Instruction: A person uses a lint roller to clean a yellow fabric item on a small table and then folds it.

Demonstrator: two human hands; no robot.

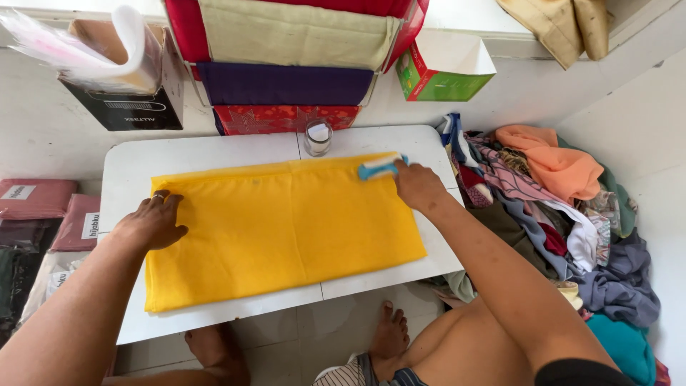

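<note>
Yellow folded cloth (286,229) is lying flat on the white table (128,171); the left hand (151,221) is pressing its edge, fingers spread, while the right hand (418,186) is gripping a blue-and-white brush (379,167) at its far corner.

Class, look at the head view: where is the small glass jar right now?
The glass jar stands at the far edge of the white table, just beyond the yellow cloth and left of the right hand.

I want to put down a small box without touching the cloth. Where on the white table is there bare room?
Bare strips of white table lie left of the yellow cloth, behind the left hand, and along the near edge. The far edge, around the glass jar and the right hand, is crowded.
</note>
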